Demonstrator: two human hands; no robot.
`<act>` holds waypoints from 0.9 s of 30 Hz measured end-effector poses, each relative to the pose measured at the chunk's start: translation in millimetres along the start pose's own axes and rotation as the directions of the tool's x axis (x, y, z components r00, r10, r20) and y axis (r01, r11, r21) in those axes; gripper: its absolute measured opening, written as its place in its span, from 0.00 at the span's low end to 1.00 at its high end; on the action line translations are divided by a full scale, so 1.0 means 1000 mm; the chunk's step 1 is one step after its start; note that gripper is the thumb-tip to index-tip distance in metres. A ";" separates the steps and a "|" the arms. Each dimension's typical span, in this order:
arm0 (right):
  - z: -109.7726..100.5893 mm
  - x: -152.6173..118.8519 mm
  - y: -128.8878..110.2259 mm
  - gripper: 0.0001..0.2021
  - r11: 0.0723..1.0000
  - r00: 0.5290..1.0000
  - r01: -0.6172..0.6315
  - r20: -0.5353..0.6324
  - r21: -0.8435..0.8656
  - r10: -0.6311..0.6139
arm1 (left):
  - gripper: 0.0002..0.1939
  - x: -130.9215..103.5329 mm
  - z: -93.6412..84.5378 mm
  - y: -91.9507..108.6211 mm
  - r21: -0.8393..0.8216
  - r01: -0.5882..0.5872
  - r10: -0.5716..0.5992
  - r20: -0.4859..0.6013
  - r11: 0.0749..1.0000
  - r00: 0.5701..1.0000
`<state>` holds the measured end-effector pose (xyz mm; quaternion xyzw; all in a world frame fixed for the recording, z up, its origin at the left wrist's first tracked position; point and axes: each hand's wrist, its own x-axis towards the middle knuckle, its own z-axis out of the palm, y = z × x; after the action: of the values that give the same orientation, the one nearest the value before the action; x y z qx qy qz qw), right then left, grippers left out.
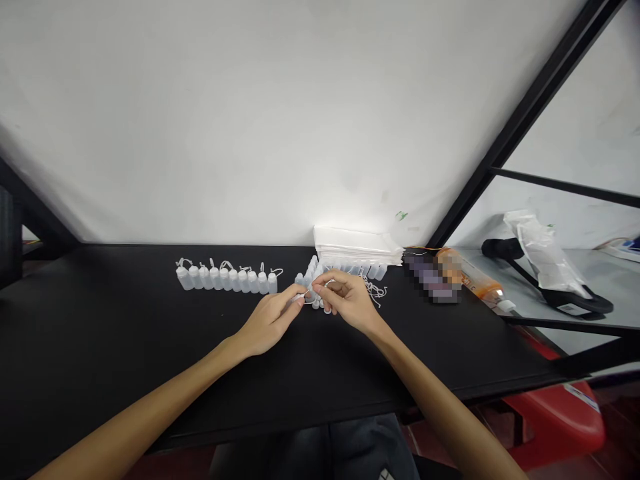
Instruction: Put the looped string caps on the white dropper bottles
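Note:
My left hand (273, 320) is closed in a pinch on a small white piece (299, 297), most of it hidden by the fingers. Against it, my right hand (345, 298) pinches a thin white cord (309, 291) between thumb and fingertips. Just behind the hands stand small translucent plastic bottles (313, 267), partly covered by my fingers. A few white caps (317, 304) lie under my right hand. More white cords (376, 291) are loosely heaped to its right. On the left, a row of capped bottles (227, 280) stands upright, with white cord loops at their tops.
A stack of white sheets (357, 245) lies against the wall behind the bottles. Right of it are a blurred purple item (433, 277) and an orange-labelled bottle (475, 280) on its side. Black frame bars (530, 120) border the black table (125, 347); a red stool (560, 420) stands below.

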<state>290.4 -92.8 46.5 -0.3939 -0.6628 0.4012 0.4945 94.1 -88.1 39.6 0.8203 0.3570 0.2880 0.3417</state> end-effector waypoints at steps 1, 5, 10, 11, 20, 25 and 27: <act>0.000 0.000 0.000 0.08 1.000 1.000 -0.001 0.002 -0.007 0.001 | 0.15 0.000 0.000 0.001 0.018 -0.005 0.005 -0.004 1.000 1.000; 0.000 0.000 -0.002 0.08 0.999 0.999 -0.032 0.012 -0.025 0.032 | 0.16 0.000 0.001 0.000 0.046 -0.022 0.022 -0.012 0.999 1.000; 0.001 -0.001 -0.002 0.09 0.998 0.998 -0.064 0.017 0.014 0.064 | 0.16 0.000 0.002 0.000 0.044 -0.029 0.029 -0.012 0.999 0.999; 0.000 -0.001 -0.001 0.09 0.997 0.998 -0.064 0.013 0.036 0.064 | 0.16 0.000 0.002 0.000 0.045 -0.028 0.029 -0.012 0.999 1.000; 0.001 0.001 0.005 0.10 0.977 1.000 0.006 0.006 0.212 -0.007 | 0.15 -0.001 0.002 -0.001 0.061 -0.035 0.036 -0.006 0.998 0.999; 0.002 0.000 0.003 0.10 0.974 1.000 -0.009 0.028 0.225 0.002 | 0.16 -0.001 0.003 0.000 0.045 -0.044 0.044 -0.002 0.998 0.999; 0.003 0.000 0.002 0.09 0.974 0.999 -0.014 0.035 0.225 0.006 | 0.16 -0.001 0.003 0.000 0.041 -0.053 0.053 0.004 0.998 0.999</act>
<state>287.9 -92.2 44.1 -0.3320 -0.6193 0.4829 0.5226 95.7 -90.0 37.8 0.8367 0.3407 0.2883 0.3174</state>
